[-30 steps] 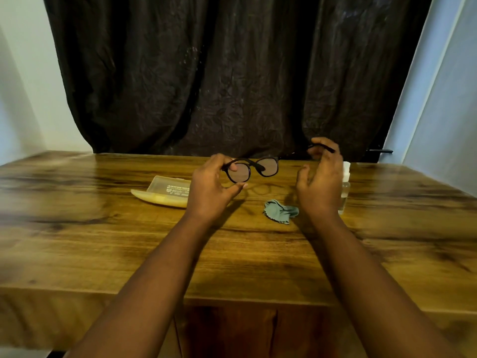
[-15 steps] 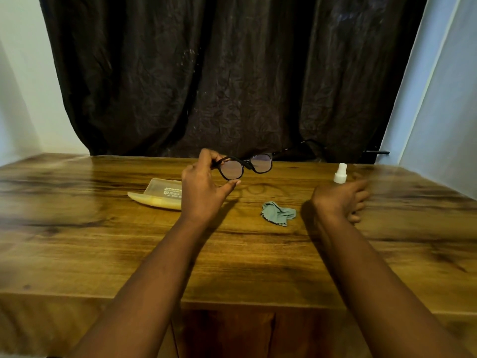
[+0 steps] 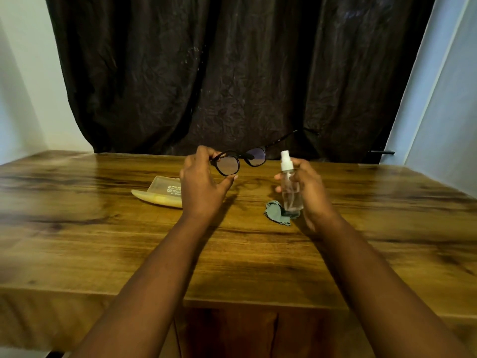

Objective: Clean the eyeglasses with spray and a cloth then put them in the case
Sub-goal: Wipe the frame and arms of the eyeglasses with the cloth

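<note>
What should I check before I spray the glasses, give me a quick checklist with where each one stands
1. Eyeglasses held off the table by the left hand: ok.
2. Spray bottle upright in the right hand: ok.
3. Nozzle aimed at the lenses: cannot tell.
4. A finger resting on the pump top: not ok, the white cap shows bare.
5. Cloth within reach on the table, under the bottle: ok.
6. Case lying open behind the left hand: ok.

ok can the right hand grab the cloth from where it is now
Probably not yet: the right hand grips the spray bottle. The cloth lies on the table just below, nothing covering it, so the bottle would likely need setting down first.
</note>
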